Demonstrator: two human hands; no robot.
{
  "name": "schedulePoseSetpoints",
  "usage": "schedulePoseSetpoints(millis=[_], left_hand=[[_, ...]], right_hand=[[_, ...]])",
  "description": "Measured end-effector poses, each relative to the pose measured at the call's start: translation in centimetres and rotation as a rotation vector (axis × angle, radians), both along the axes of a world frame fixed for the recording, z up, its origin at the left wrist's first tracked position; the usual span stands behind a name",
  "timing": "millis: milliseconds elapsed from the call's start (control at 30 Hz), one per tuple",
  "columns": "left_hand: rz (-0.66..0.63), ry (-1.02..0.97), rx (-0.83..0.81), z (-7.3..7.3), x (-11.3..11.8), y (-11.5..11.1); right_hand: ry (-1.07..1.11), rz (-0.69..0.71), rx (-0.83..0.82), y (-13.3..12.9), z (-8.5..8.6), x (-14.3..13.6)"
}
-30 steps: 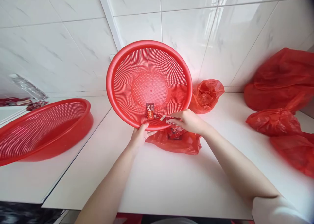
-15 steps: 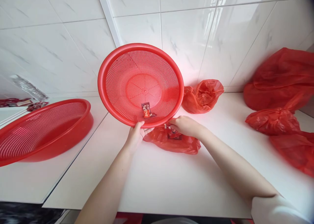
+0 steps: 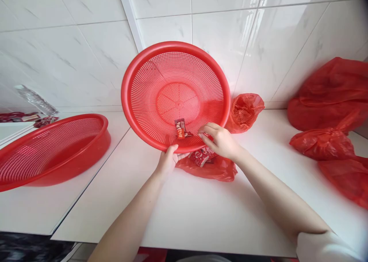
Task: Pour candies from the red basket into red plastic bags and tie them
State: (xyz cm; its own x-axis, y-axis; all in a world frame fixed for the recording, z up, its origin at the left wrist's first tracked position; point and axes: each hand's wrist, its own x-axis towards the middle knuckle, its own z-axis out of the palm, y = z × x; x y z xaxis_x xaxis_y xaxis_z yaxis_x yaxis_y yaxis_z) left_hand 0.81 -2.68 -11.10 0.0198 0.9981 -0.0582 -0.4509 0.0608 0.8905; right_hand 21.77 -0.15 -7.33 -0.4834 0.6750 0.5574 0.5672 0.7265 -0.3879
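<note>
A red plastic mesh basket (image 3: 176, 47) is tilted up toward me above the table. My left hand (image 3: 169, 160) grips its near rim, thumb over the edge and fingers beneath. Low inside the basket lie dark red small packets (image 3: 180, 128), one with an orange patch. My right hand (image 3: 220, 139) is over the basket's lower right rim, its bent fingers and thumb apart with nothing visible between them. Under that hand, a red plastic bag (image 3: 218, 172) rests on the table, with red and white packets (image 3: 201, 156) showing at its mouth. The basket partly covers this bag.
Another large red basket (image 3: 94, 154) stands at left. Behind on the right is an open red bag (image 3: 244, 112). A tied red bag (image 3: 323, 143) and larger red bags (image 3: 327, 97) sit farther right. White tiled wall (image 3: 163, 28) backs the white table (image 3: 178, 212).
My right hand has risen from the bag's mouth to over the basket's rim. Packets in the bag are more exposed. The basket appears slightly higher and farther right, still in my left hand.
</note>
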Motion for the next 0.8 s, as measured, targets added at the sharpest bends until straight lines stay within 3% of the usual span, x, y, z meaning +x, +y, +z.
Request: schedulePoseSetpoints(millis=[167,333,567,800], left_hand=[[-0.105,0.010,-0.008,-1.5,1.8,-1.4],[-0.138,0.026,-0.019,-2.1,1.8,-1.5],[-0.076,-0.021,-0.057,-0.7,1.3,-0.9],[-0.061,0.013,-0.034,-0.2,0.1,-0.2]], right_hand=[[-0.218,-0.070,-0.160,0.0,-1.4,-0.8],[-0.372,0.067,-0.409,0.3,-2.0,-0.7],[-0.220,0.262,-0.382,0.2,-0.5,-0.1],[-0.103,0.192,-0.262,0.7,0.3,1.2]])
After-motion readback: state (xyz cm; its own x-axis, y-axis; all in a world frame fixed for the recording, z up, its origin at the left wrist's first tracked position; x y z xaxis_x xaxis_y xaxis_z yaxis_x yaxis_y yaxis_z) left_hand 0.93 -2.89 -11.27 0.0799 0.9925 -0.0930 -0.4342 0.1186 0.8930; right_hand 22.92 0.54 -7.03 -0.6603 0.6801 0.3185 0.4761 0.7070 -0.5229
